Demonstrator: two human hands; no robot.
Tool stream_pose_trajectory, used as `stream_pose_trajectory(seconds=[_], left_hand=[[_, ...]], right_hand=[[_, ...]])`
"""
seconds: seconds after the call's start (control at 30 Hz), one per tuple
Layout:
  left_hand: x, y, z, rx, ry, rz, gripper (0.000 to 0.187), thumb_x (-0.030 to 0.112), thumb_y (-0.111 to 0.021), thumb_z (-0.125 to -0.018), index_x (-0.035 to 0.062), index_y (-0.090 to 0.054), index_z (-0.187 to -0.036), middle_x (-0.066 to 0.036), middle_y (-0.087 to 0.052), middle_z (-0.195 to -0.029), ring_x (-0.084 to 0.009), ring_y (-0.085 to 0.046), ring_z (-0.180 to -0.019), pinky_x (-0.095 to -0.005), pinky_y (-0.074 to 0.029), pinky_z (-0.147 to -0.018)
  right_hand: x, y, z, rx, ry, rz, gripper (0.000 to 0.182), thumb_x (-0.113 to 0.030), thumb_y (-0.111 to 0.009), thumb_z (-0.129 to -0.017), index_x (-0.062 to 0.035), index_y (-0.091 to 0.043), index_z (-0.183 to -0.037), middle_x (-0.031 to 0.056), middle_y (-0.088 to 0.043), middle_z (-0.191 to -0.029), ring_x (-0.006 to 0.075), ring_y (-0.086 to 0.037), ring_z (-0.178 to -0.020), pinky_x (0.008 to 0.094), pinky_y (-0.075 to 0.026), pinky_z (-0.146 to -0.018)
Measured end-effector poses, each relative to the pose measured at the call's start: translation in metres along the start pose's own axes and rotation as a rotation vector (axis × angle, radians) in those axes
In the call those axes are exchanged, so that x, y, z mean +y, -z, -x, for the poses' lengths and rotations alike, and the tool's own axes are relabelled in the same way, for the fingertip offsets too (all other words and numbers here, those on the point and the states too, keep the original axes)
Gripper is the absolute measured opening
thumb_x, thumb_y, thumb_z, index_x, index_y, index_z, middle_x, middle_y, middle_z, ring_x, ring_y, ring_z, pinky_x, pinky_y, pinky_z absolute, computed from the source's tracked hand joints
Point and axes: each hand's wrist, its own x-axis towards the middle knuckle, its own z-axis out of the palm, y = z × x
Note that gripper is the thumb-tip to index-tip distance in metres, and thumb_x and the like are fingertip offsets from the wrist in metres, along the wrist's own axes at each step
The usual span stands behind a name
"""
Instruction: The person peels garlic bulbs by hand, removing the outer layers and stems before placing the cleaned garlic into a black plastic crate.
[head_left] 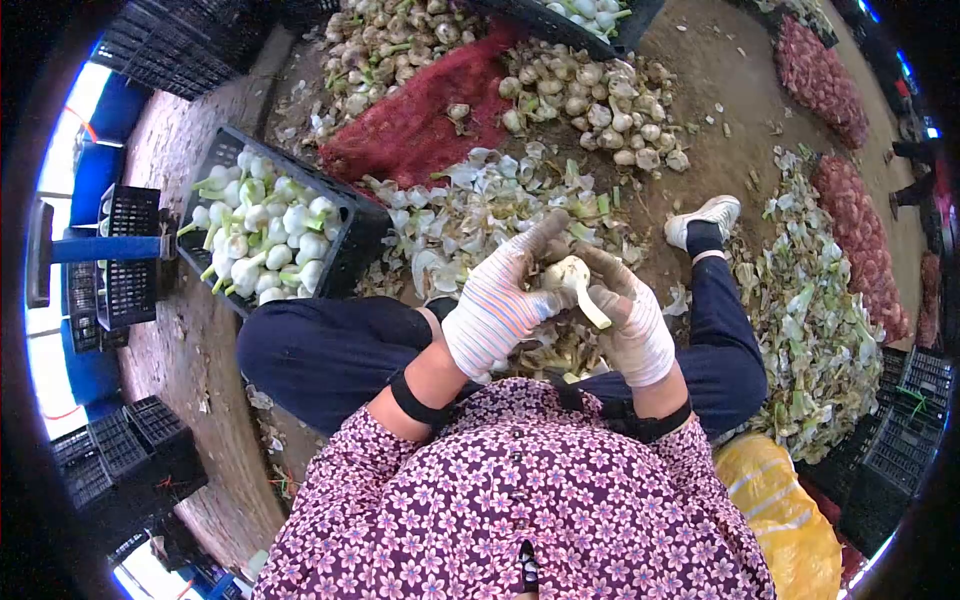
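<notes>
A garlic bulb [568, 274] with a short pale-green stem sits between my two gloved hands, above a heap of peelings in front of my body. My left hand [505, 298] is closed on the bulb's left side, its thumb against the lower edge. My right hand [634, 325] is closed on it from the right, with thumb and fingers around the bulb and beside the stem. Both gloves are pale and striped, with soiled fingertips. The fingers partly hide the bulb. Beneath and beyond my hands lie loose papery garlic skins [470, 212].
At left stands a black crate [352, 232] of clean white garlic bulbs [262, 225]. Unpeeled garlic [620, 105] lies ahead beside a red mesh sack [415, 115]. Peelings [800, 330] and full red sacks [860, 235] line the right. A yellow sack [785, 510] lies near my right hip.
</notes>
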Motion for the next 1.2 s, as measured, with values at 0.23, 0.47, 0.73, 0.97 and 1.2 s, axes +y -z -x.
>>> stream_pose_trajectory(seconds=[0.23,0.47,0.73,0.97,1.2], left_hand=[[0.024,0.003,0.02,0.043,0.291,-0.212,0.025,0.016,-0.07,-0.09,0.001,-0.07,-0.11,-0.008,-0.068,-0.103,-0.0119,-0.063,-0.092,-0.0262,-0.05,-0.079],[0.047,0.006,0.018,-0.282,0.238,-0.604,0.025,0.025,-0.067,-0.088,0.0028,-0.073,-0.097,-0.011,-0.07,-0.077,-0.0186,-0.067,-0.07,-0.0321,-0.052,-0.067],[0.026,-0.004,0.032,-0.168,-0.017,-0.759,0.022,0.02,-0.064,-0.081,0.0006,-0.069,-0.091,-0.013,-0.066,-0.073,-0.0226,-0.063,-0.066,-0.0347,-0.051,-0.063],[0.025,0.002,0.031,-0.013,-0.44,-0.778,0.011,0.001,-0.062,-0.073,0.0,-0.065,-0.083,-0.014,-0.064,-0.084,-0.0288,-0.066,-0.072,-0.0331,-0.052,-0.064],[0.029,-0.007,0.025,0.104,0.225,-0.257,0.018,0.012,-0.061,-0.086,-0.0049,-0.065,-0.088,-0.008,-0.067,-0.073,-0.0117,-0.061,-0.061,-0.0274,-0.05,-0.056]], right_hand=[[-0.004,0.001,0.013,0.095,0.159,0.45,0.05,-0.014,-0.07,-0.089,0.0035,-0.054,-0.133,0.0117,-0.062,-0.123,0.0201,-0.06,-0.113,0.0332,-0.047,-0.099],[-0.039,-0.009,0.037,-0.141,0.623,1.311,0.058,-0.013,-0.082,-0.073,-0.0018,-0.06,-0.125,0.0131,-0.066,-0.098,0.0258,-0.064,-0.09,0.0348,-0.051,-0.08],[-0.033,-0.003,0.04,-0.217,0.594,1.363,0.065,-0.016,-0.083,-0.073,-0.0005,-0.057,-0.13,0.0143,-0.066,-0.102,0.0254,-0.065,-0.091,0.0354,-0.051,-0.081],[0.009,0.015,0.044,-0.066,0.403,0.675,0.054,-0.004,-0.069,-0.083,-0.0022,-0.055,-0.134,0.0172,-0.062,-0.128,0.0269,-0.06,-0.119,0.0365,-0.047,-0.102],[0.023,0.013,0.027,-0.16,0.43,0.897,0.052,-0.009,-0.055,-0.089,-0.0123,-0.052,-0.14,0.0131,-0.067,-0.114,0.0223,-0.063,-0.101,0.0346,-0.05,-0.088]])
